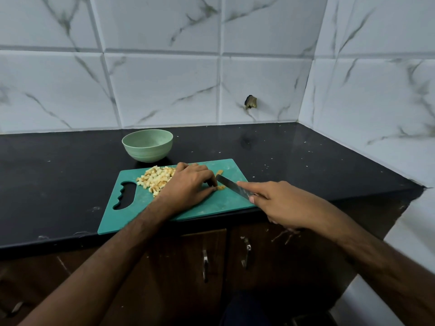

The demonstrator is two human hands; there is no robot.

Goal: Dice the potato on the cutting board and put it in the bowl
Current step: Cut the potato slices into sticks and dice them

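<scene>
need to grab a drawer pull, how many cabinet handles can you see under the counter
2: left handle on the left door, right handle on the door beside it. The arms may hide others.

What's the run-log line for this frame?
phase: dicing | left hand: steadying potato strip | right hand: holds knife | diced pile: on board | bowl: empty

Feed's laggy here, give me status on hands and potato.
Right hand grips knife; left hand pins last potato piece. Diced pile on board. Bowl unobstructed.
</scene>
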